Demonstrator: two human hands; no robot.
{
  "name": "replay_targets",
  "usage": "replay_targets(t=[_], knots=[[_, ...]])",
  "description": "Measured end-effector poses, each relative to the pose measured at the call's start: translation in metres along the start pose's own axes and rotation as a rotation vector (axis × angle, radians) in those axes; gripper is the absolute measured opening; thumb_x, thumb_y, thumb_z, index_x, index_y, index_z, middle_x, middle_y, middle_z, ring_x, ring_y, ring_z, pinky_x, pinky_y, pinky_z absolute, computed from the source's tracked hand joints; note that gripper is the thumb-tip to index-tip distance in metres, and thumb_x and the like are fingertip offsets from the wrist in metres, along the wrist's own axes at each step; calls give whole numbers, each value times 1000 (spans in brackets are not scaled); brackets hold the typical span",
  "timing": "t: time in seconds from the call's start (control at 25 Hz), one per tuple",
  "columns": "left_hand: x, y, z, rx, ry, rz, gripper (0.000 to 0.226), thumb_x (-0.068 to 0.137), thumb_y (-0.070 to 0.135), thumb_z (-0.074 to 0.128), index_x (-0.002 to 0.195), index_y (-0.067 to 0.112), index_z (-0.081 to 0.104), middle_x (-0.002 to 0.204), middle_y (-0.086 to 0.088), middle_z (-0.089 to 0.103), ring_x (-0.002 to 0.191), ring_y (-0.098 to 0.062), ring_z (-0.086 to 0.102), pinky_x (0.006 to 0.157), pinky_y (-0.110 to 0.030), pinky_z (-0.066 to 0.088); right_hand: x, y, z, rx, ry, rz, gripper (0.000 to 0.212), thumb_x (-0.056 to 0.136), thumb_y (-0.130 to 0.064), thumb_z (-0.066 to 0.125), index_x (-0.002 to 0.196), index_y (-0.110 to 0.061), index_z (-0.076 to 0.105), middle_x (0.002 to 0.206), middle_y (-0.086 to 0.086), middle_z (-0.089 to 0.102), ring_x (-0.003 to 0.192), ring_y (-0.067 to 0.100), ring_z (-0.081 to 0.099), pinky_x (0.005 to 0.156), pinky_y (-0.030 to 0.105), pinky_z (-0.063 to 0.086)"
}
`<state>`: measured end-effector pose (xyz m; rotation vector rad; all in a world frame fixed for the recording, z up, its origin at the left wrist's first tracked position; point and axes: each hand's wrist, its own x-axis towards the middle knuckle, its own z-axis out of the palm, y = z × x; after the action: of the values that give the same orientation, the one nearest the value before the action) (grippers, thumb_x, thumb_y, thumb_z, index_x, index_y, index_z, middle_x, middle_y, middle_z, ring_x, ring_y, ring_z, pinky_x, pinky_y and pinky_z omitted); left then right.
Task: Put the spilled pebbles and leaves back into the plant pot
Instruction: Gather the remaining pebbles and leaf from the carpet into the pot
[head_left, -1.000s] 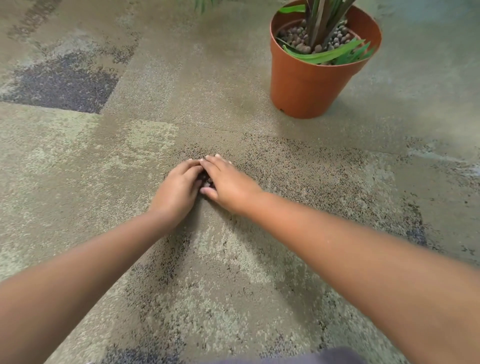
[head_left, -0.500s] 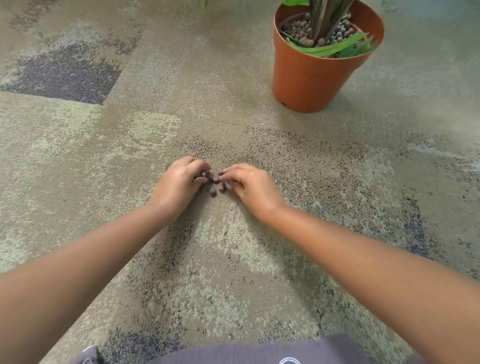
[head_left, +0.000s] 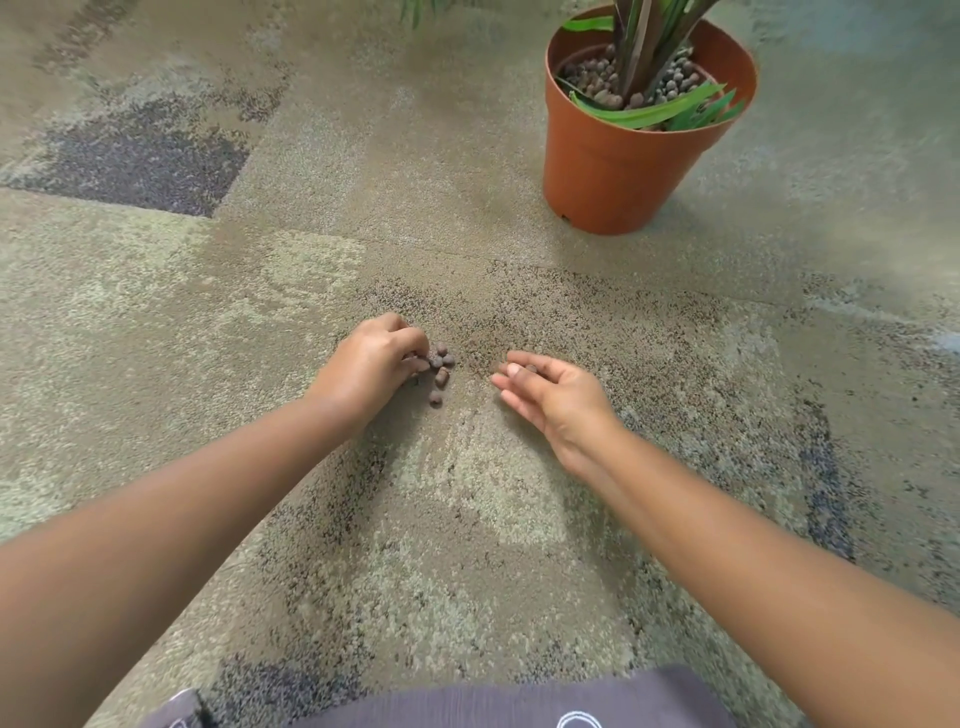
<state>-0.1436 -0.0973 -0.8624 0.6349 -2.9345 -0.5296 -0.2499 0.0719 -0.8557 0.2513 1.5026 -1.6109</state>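
Observation:
A small heap of brown pebbles (head_left: 441, 371) lies on the carpet between my hands. My left hand (head_left: 374, 364) rests at the heap's left side, its fingers curled around a few of the pebbles. To the right of the heap, my right hand (head_left: 558, 397) is cupped with the palm turned up, and a pebble shows at its fingers. The orange plant pot (head_left: 613, 171) stands upright at the far right, well beyond both hands. It holds a plant stem, more pebbles (head_left: 597, 78) and green leaves (head_left: 649, 111) lying across its rim.
The floor is patterned beige and grey carpet (head_left: 467, 519) with a dark patch at the far left. My grey clothing (head_left: 467, 701) shows at the bottom edge. No loose leaves are visible on the carpet.
My hands were pressed together over the pebbles; they have since parted. The right hand has pulled away to the right and turned palm up, uncovering the heap. The view has shifted slightly.

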Motion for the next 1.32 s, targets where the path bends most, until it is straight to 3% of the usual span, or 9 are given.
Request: replay_targets(t=[0.24,0.44,0.68,0.8,0.92,1.0,1.12,1.2,1.32], knots=[[1,3,0,177,-22,156,19,83,15,61,99,6,65,90,-9,58,79,-17,48,66,-22,34,-1,-14,-8,209,19,36,18,84,0,59,101,0,63,89,16,70,79,21,70,63,25,59],[1,8,5,94,21,-41,13,88,14,54,94,6,61,86,-2,49,79,-18,48,67,-23,36,-2,-16,-13,263,60,-3,17,88,3,52,102,1,62,95,19,69,77,21,71,60,20,57],[27,51,-30,-854,233,-726,15,88,18,55,98,9,61,86,-2,63,74,-14,61,71,-24,53,-10,-27,-22,241,50,20,21,88,2,52,107,0,62,98,20,68,82,21,70,63,24,58],[56,94,-60,-1327,119,-755,16,88,11,53,101,3,57,83,-3,58,71,-10,58,76,-25,54,-9,-67,-18,86,-5,-178,23,89,-4,53,110,-5,60,102,14,68,87,16,70,74,24,57],[109,142,-93,-1499,50,-692,14,91,9,49,79,4,53,73,-3,53,63,-10,53,62,-16,51,4,-138,-2,64,-57,-362,16,88,-5,54,104,-6,58,104,11,64,87,16,69,80,26,56],[143,167,-116,-1567,70,-649,16,94,14,46,83,3,51,77,-6,52,69,-15,51,58,-20,46,18,-186,11,151,-16,-418,17,90,-5,53,106,0,55,104,12,58,83,19,65,87,31,52],[169,172,-134,-1471,22,-536,26,96,25,38,78,8,46,77,-4,45,73,-17,49,57,-21,39,34,-232,17,234,16,-417,47,95,-14,46,135,5,31,141,18,34,119,33,47,103,41,36],[168,154,-131,-1192,73,-527,24,94,28,41,105,10,53,85,-1,52,77,-12,53,63,-21,44,34,-238,8,186,17,-426,56,95,-19,46,141,2,20,152,18,16,134,35,27,103,43,35],[133,108,-100,-718,110,-466,36,89,14,44,126,15,43,117,-7,52,88,-15,54,76,-28,50,18,-206,-1,-30,85,-605,36,94,-18,50,127,-3,46,131,16,50,107,26,60,84,33,54]])
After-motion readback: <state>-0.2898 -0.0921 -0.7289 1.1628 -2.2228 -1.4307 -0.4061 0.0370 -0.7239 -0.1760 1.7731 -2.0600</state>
